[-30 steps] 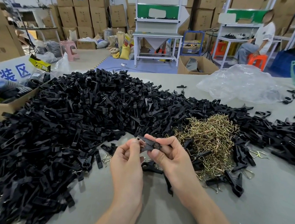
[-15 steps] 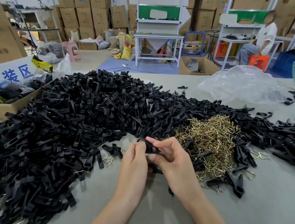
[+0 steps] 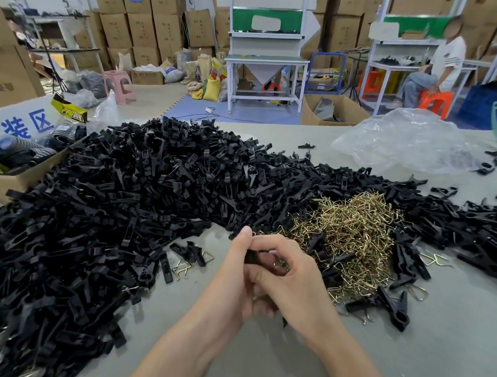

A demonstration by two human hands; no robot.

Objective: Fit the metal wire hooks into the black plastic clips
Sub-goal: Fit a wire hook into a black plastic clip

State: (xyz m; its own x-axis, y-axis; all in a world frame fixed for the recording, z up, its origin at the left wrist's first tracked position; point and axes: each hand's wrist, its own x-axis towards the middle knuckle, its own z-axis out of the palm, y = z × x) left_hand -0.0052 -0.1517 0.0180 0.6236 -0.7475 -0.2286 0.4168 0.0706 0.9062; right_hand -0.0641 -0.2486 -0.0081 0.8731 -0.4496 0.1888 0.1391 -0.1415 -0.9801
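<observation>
- Black plastic clip [image 3: 254,256]: one, held above the desk [image 3: 285,372] between both hands.
- Left hand [image 3: 230,280]: fingers clenched round the clip's body.
- Right hand [image 3: 296,285]: fingers curled, pinching a metal wire hook [image 3: 283,263] at the clip's end. Only a glint of it shows.
- Stock: clip heap [image 3: 150,197] to the left and behind; hook heap [image 3: 354,236] to the right.
- Step, as judged: seating the hook in the clip.
- Next move calls for: a firm press until the hook seats, then putting it down and picking up fresh parts.

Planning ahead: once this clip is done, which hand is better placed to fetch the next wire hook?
Probably right. The right hand sits beside the hook pile; the left hand is farther, nearer the black clip heap.
</observation>
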